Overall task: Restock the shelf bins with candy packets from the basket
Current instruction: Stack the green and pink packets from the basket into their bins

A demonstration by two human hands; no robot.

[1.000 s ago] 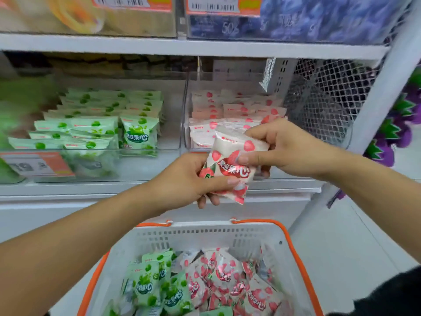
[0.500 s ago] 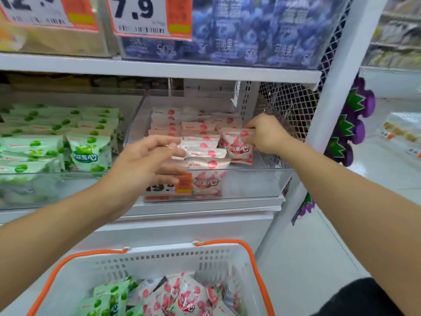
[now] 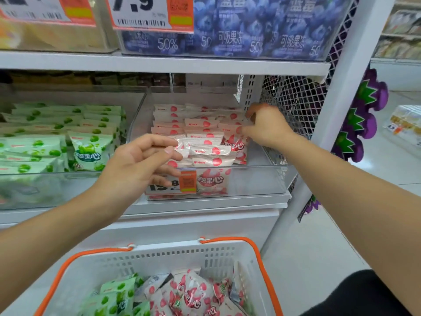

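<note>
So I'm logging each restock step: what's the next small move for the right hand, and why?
Probably let go of the red packet and pull the right hand back toward the basket. The packet already stands at the right end of the front row in the red bin, the left hand holds nothing, and more red and green packets lie in the basket.

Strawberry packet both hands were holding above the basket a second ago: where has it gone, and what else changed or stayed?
The strawberry packet left the left hand and went with the right hand into the strawberry bin, where it stands at the front right. The right hand's fingers are curled at the packets further back; whether they grip is unclear. The left hand hovers open by the bin's front. The basket and green packets are unchanged.
</note>
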